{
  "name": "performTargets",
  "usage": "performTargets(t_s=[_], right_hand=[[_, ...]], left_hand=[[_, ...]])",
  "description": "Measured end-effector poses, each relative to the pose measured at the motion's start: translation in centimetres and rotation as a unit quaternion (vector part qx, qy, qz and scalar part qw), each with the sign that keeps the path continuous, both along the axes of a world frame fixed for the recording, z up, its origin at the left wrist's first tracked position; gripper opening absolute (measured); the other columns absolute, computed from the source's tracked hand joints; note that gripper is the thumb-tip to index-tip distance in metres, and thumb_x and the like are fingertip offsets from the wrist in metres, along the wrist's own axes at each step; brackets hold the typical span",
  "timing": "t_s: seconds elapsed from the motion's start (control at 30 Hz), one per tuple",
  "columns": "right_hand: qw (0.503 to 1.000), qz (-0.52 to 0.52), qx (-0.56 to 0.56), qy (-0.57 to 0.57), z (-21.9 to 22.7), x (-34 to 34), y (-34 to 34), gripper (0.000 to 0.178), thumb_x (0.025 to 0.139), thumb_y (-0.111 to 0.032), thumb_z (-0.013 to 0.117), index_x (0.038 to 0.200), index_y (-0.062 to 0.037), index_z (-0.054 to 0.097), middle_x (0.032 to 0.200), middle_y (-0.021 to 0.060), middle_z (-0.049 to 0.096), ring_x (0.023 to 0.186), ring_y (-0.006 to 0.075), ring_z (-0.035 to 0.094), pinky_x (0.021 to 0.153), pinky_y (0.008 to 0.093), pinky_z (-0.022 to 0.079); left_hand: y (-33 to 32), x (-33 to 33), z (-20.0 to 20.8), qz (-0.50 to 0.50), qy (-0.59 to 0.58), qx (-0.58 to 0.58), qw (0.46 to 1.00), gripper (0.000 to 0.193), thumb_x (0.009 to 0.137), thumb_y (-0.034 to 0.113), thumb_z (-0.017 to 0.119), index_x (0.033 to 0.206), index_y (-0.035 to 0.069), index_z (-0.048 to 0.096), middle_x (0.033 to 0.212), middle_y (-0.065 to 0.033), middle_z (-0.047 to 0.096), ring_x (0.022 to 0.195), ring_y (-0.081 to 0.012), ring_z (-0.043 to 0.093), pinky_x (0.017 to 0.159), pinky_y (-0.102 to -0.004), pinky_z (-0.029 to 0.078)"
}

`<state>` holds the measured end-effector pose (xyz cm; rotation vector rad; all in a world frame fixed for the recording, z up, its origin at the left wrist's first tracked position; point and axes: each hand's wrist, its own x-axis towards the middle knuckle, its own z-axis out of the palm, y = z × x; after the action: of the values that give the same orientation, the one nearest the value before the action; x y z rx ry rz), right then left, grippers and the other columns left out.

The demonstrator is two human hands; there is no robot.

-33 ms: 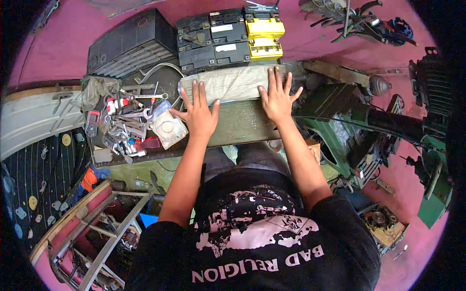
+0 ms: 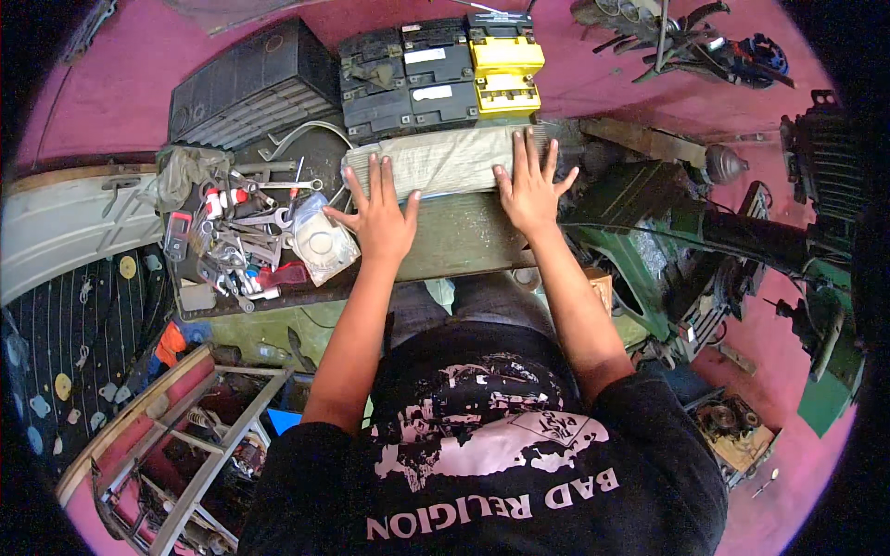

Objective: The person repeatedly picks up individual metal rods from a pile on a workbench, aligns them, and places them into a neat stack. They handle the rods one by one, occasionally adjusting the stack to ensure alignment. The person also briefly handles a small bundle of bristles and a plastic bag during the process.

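Observation:
A long, flat, pale beige piece (image 2: pixel 450 165) with fine ridges at its ends and a creased middle lies crosswise on the wooden bench (image 2: pixel 464 236). Its exact kind is unclear. My left hand (image 2: pixel 382 222) is open, fingers spread, the fingertips resting on its left part. Toward its right end, my right hand (image 2: pixel 531 190) also lies open, with fingers apart and pointing away from me. Neither hand grips anything. Just left of my left hand is a clear plastic packet (image 2: pixel 323 246) with a ring-shaped item inside.
Wrenches (image 2: pixel 287 185) and other loose tools crowd the bench's left side. Behind the beige piece stand black batteries (image 2: pixel 440 65) and yellow ones (image 2: pixel 507 60), beside a dark speaker-like box (image 2: pixel 250 83). A green machine (image 2: pixel 630 204) borders the right; a metal frame (image 2: pixel 209 454) stands lower left.

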<state>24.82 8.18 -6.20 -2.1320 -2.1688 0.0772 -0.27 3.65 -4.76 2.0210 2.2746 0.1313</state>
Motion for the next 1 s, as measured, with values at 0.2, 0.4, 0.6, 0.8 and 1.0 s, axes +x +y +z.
performTargets(t_s=[0.2, 0.4, 0.6, 0.8, 1.0], right_hand=[[1.0, -0.001, 0.007, 0.008, 1.4, -0.9, 0.1, 0.067, 0.1, -0.053, 0.039, 0.158, -0.0233, 0.022, 0.166, -0.0002, 0.017, 0.153, 0.0361, 0.005, 0.108, 0.0766, -0.003], [1.0, 0.023, 0.001, 0.001, 0.5, -1.2, 0.2, 0.066, 0.1, -0.056, 0.038, 0.158, -0.0281, 0.023, 0.165, -0.0006, 0.018, 0.153, 0.0351, 0.006, 0.109, 0.0757, -0.005], [1.0, 0.019, -0.009, -0.017, 0.6, -0.2, -1.2, 0.067, 0.1, -0.057, 0.039, 0.158, -0.0285, 0.021, 0.166, -0.0008, 0.015, 0.153, 0.0351, 0.004, 0.108, 0.0754, -0.004], [1.0, 0.011, -0.022, -0.018, 0.8, -1.2, -5.3, 0.075, 0.098, -0.05, 0.047, 0.159, -0.0162, 0.019, 0.166, 0.0079, 0.012, 0.152, 0.0393, 0.005, 0.109, 0.0748, 0.0], [0.992, 0.106, -0.059, 0.04, 3.8, -10.9, -10.0, 0.072, 0.092, -0.038, 0.059, 0.153, -0.0139, 0.032, 0.158, 0.0132, 0.029, 0.147, 0.039, 0.021, 0.113, 0.0686, 0.009]], left_hand=[[0.4, -1.2, -0.8, 0.018, -0.003, 0.027, 0.999, 0.074, 0.098, 0.057, 0.043, 0.157, 0.016, 0.027, 0.166, 0.0012, 0.017, 0.153, -0.0382, 0.003, 0.099, -0.0856, -0.002], [-0.2, -2.2, -0.7, 0.001, 0.015, 0.025, 1.0, 0.075, 0.098, 0.059, 0.041, 0.157, 0.017, 0.025, 0.166, 0.0014, 0.016, 0.153, -0.0375, 0.003, 0.1, -0.0851, -0.002], [-4.7, -6.0, 0.0, 0.119, -0.006, 0.017, 0.993, 0.076, 0.098, 0.056, 0.044, 0.157, 0.012, 0.026, 0.166, -0.0048, 0.016, 0.152, -0.0397, 0.005, 0.102, -0.0824, -0.003], [-13.4, -12.7, 1.2, 0.182, 0.003, -0.019, 0.983, 0.078, 0.096, 0.054, 0.048, 0.154, 0.007, 0.029, 0.165, -0.0108, 0.016, 0.151, -0.0412, 0.008, 0.105, -0.0797, -0.001], [-19.3, -21.7, -0.6, 0.201, 0.001, -0.064, 0.978, 0.072, 0.096, 0.053, 0.049, 0.156, 0.018, 0.029, 0.164, -0.0111, 0.02, 0.149, -0.0434, 0.013, 0.107, -0.0785, 0.006]])
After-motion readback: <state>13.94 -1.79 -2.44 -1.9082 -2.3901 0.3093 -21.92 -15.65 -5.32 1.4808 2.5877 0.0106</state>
